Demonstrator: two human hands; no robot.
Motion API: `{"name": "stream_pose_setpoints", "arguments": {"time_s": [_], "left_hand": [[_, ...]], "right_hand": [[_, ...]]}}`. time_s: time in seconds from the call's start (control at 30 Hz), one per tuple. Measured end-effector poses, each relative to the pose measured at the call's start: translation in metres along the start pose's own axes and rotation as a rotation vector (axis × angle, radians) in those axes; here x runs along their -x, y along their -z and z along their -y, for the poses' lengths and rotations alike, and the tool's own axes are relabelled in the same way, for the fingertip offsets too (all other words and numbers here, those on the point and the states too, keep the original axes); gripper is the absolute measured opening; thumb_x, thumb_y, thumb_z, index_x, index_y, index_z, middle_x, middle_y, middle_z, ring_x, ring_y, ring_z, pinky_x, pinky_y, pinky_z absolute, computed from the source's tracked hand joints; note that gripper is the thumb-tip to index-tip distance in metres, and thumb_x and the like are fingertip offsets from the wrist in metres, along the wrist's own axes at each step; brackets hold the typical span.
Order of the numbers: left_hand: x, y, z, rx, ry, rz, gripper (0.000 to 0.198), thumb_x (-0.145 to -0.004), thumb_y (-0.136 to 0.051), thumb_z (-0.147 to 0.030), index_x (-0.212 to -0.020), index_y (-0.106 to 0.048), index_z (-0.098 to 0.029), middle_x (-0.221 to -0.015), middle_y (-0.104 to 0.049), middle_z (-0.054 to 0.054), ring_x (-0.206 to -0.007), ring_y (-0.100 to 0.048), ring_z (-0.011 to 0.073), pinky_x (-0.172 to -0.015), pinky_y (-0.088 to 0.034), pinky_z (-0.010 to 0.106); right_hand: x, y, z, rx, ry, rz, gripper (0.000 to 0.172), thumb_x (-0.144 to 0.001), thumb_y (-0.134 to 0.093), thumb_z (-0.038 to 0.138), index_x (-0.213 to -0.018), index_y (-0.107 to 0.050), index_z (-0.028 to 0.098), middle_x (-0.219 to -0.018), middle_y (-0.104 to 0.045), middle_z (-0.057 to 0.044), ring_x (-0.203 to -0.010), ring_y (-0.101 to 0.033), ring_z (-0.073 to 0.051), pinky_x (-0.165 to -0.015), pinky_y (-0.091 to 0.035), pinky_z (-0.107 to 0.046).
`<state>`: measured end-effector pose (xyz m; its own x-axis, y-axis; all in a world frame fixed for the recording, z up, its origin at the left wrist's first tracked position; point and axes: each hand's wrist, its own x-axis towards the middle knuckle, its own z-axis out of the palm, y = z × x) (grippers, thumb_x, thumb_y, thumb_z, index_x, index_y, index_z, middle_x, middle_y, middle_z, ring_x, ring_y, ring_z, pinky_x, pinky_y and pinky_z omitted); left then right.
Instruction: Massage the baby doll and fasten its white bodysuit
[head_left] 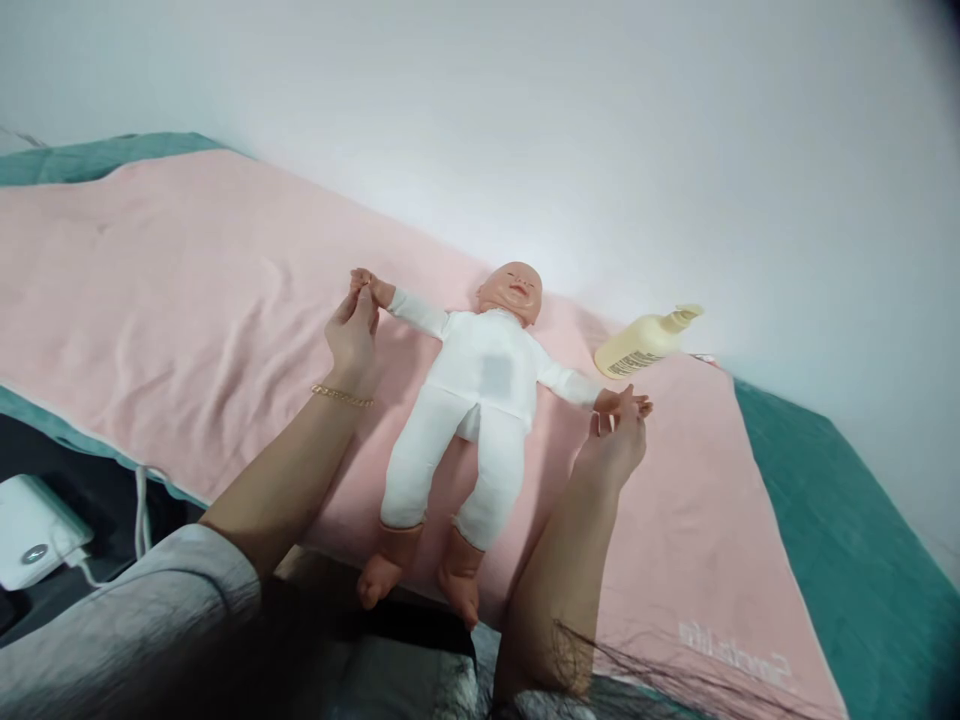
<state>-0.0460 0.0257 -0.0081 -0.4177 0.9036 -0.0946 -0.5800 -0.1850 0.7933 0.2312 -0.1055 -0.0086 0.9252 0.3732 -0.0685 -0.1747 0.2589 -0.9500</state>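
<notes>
A baby doll (472,400) in white clothing lies on its back on a pink towel (187,300), arms spread out to both sides. My left hand (352,335), with a gold bracelet at the wrist, pinches the doll's small hand at the left. On the other side my right hand (619,435) has its fingers closed on the doll's other hand. The doll's bare feet hang over the near edge of the towel.
A cream pump bottle (645,343) lies on its side just beyond my right hand, near the white wall. Under the towel is a teal sheet (847,560). A white device (30,530) with a cable sits low at the left.
</notes>
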Motion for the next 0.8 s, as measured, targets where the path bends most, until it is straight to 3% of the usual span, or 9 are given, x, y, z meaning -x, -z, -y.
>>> {"name": "stream_pose_setpoints", "arguments": {"time_s": [0.07, 0.13, 0.3, 0.47, 0.57, 0.63, 0.7, 0.8], "left_hand": [[-0.007, 0.004, 0.005, 0.017, 0.1, -0.08, 0.013, -0.091, -0.06, -0.022, -0.099, -0.069, -0.018, -0.113, -0.069, 0.004, -0.113, -0.062, 0.0152, -0.102, -0.048, 0.027], [-0.012, 0.007, 0.009, 0.036, 0.17, -0.121, 0.01, -0.091, -0.06, -0.023, -0.089, -0.069, -0.02, -0.098, -0.071, 0.003, -0.105, -0.065, 0.0141, -0.093, -0.052, 0.023], [-0.021, 0.009, 0.014, 0.146, 0.314, -0.173, 0.019, -0.09, -0.061, -0.02, -0.071, -0.062, -0.021, -0.075, -0.067, 0.001, -0.09, -0.068, 0.0122, -0.077, -0.056, 0.018], [-0.015, 0.004, 0.01, 0.117, 0.299, -0.193, 0.021, -0.094, -0.056, -0.024, -0.075, -0.064, -0.022, -0.091, -0.071, 0.002, -0.102, -0.066, 0.0138, -0.087, -0.055, 0.022], [-0.003, 0.0, 0.005, 0.072, 0.102, -0.051, 0.014, -0.094, -0.056, -0.027, -0.094, -0.069, -0.022, -0.114, -0.069, 0.002, -0.117, -0.06, 0.0144, -0.101, -0.049, 0.026], [0.008, -0.003, 0.002, 0.033, -0.073, 0.09, 0.019, -0.094, -0.057, -0.027, -0.107, -0.068, -0.023, -0.126, -0.064, 0.002, -0.124, -0.055, 0.0147, -0.108, -0.043, 0.028], [0.019, -0.007, 0.0, -0.035, -0.228, 0.213, 0.022, -0.092, -0.06, -0.029, -0.111, -0.068, -0.022, -0.128, -0.064, 0.003, -0.125, -0.055, 0.0165, -0.11, -0.041, 0.031], [0.034, -0.011, -0.002, -0.171, -0.371, 0.392, 0.027, -0.086, -0.068, -0.033, -0.109, -0.069, -0.02, -0.119, -0.069, 0.006, -0.117, -0.061, 0.0209, -0.106, -0.045, 0.037]], "right_hand": [[-0.006, 0.002, -0.002, -0.143, -0.196, -0.06, 0.031, -0.081, -0.061, 0.03, -0.112, -0.06, 0.022, -0.117, -0.061, -0.002, -0.097, -0.065, -0.011, -0.089, -0.054, -0.025], [-0.01, 0.003, -0.004, -0.23, -0.273, -0.098, 0.024, -0.082, -0.055, 0.022, -0.106, -0.059, 0.022, -0.109, -0.061, -0.001, -0.092, -0.065, -0.008, -0.084, -0.055, -0.022], [-0.019, 0.005, -0.011, -0.235, -0.295, -0.131, 0.019, -0.08, -0.043, 0.012, -0.093, -0.054, 0.021, -0.1, -0.059, -0.001, -0.093, -0.064, -0.008, -0.083, -0.057, -0.022], [-0.017, 0.005, -0.013, -0.185, -0.219, -0.106, 0.018, -0.082, -0.049, 0.018, -0.099, -0.058, 0.02, -0.11, -0.061, -0.004, -0.105, -0.063, -0.011, -0.094, -0.054, -0.027], [-0.004, 0.0, -0.009, -0.135, -0.048, -0.072, 0.029, -0.081, -0.059, 0.023, -0.109, -0.059, 0.019, -0.123, -0.06, -0.005, -0.117, -0.059, -0.014, -0.107, -0.044, -0.034], [0.008, -0.007, -0.004, -0.077, 0.186, -0.006, 0.035, -0.081, -0.063, 0.024, -0.115, -0.058, 0.018, -0.131, -0.057, -0.007, -0.125, -0.054, -0.017, -0.112, -0.039, -0.038], [0.022, -0.016, -0.001, -0.026, 0.435, 0.097, 0.037, -0.082, -0.064, 0.025, -0.118, -0.057, 0.017, -0.134, -0.056, -0.009, -0.128, -0.052, -0.019, -0.113, -0.038, -0.041], [0.038, -0.026, -0.001, 0.022, 0.67, 0.267, 0.035, -0.084, -0.065, 0.027, -0.116, -0.058, 0.018, -0.124, -0.061, -0.008, -0.121, -0.058, -0.022, -0.108, -0.043, -0.049]]}}
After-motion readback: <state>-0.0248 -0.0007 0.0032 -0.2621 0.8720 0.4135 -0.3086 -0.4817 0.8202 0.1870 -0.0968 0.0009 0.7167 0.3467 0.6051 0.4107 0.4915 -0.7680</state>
